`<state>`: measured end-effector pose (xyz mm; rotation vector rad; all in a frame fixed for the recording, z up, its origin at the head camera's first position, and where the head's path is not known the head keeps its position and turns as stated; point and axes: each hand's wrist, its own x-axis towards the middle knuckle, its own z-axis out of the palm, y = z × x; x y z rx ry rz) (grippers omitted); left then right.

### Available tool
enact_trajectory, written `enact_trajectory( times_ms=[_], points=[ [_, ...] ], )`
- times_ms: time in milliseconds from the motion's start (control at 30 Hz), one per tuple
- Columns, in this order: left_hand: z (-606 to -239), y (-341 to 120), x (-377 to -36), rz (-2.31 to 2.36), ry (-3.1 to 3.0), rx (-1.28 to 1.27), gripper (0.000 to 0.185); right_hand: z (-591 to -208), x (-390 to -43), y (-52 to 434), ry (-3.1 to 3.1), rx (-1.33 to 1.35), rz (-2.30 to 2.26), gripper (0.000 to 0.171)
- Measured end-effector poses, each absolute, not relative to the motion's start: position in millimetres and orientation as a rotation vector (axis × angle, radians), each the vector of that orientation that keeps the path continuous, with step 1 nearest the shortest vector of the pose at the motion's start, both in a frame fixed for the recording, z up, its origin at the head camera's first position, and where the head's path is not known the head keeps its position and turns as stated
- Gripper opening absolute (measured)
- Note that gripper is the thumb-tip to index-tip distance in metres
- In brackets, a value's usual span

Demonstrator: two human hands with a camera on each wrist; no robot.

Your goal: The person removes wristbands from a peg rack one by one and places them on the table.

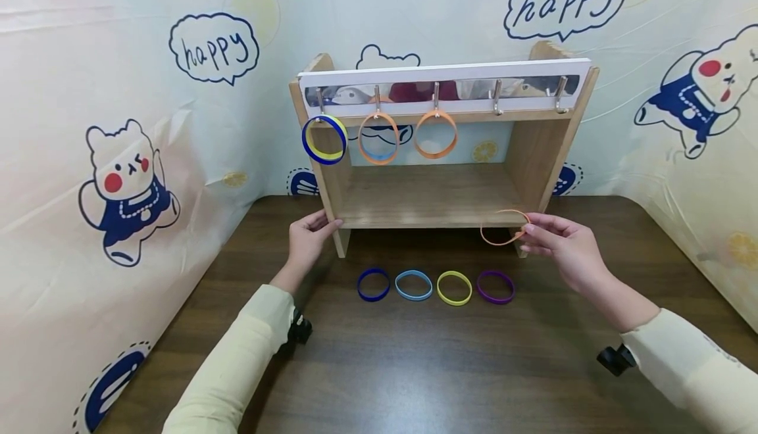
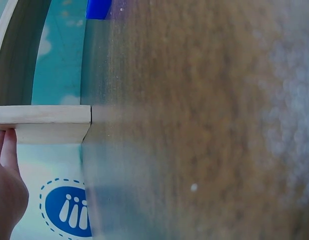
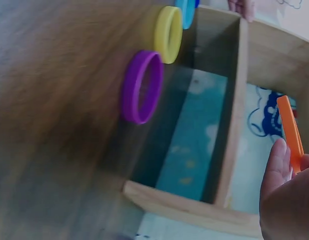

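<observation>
Nearest the person, four bands lay in a row on the dark wooden table (image 1: 414,368): a dark blue band (image 1: 374,285), a light blue band (image 1: 414,285), a yellow band (image 1: 454,288) and a purple band (image 1: 495,287), all flat and apart from each other, none touched by either hand. These looked like the work that was left.

Just beyond them, the right hand (image 1: 562,243) pinched an orange band (image 1: 505,227) between thumb and fingertips, holding it in the air in front of the lower right corner of the wooden rack (image 1: 535,151), not yet on any hook. The left hand (image 1: 308,240) rested against the rack's lower left corner with fingers mostly straight, seemingly steadying it rather than gripping.

Farther back, along the rack's top rail, three of the five hooks were already filled: a blue-and-yellow band (image 1: 324,139) on the first, an orange-and-blue band (image 1: 379,138) on the second, and a plain orange band (image 1: 435,134) on the third. The fourth hook (image 1: 497,98) and fifth hook (image 1: 559,95) hung bare. Judging by this, the job stood roughly halfway, with one band in hand and four waiting.
</observation>
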<state>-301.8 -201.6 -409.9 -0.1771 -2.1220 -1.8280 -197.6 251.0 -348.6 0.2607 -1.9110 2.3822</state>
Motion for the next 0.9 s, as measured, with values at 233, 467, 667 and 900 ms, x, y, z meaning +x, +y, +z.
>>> enact_trajectory(
  times_ms=[233, 467, 667, 900],
  points=[
    [-392, -196, -286, -1.866, -2.12, -0.198, 0.039, -367, -196, 264, -1.939, 0.199, 2.373, 0.015],
    [-413, -202, -304, -1.849, -2.107, -0.167, 0.044, -382, -192, 280, -2.004, 0.16, 2.362, 0.019],
    [-417, -203, -306, -1.813, -2.094, -0.192, 0.046, -395, -186, 293, -2.137, 0.102, 2.292, 0.018],
    [-417, -203, -307, -1.808, -2.1, -0.192, 0.047, -409, -184, 304, -2.256, 0.059, 2.221, 0.016]
  ],
)
